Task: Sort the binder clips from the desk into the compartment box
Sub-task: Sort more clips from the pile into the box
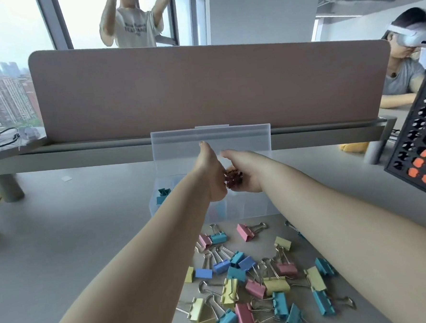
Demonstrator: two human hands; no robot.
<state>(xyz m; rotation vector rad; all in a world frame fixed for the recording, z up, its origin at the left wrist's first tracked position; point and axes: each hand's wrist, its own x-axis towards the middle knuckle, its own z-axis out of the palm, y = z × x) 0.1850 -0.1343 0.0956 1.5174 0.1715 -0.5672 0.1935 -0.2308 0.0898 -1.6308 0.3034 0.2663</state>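
Note:
A translucent compartment box [247,206] stands open on the desk, its lid [210,141] upright behind it. My left hand [211,171] and my right hand [245,174] meet above the box, cupped together around a clump of small reddish-brown items [233,178]; I cannot tell what these are. A teal binder clip [163,195] lies in the box's left compartment. Many binder clips [254,276] in pink, blue, teal and yellow are strewn on the desk in front of the box.
A pink desk divider [210,86] on a grey shelf rises behind the box. A black perforated rack with orange pieces [421,153] leans at the right. Two people are beyond the divider. Cables [3,139] lie at the far left.

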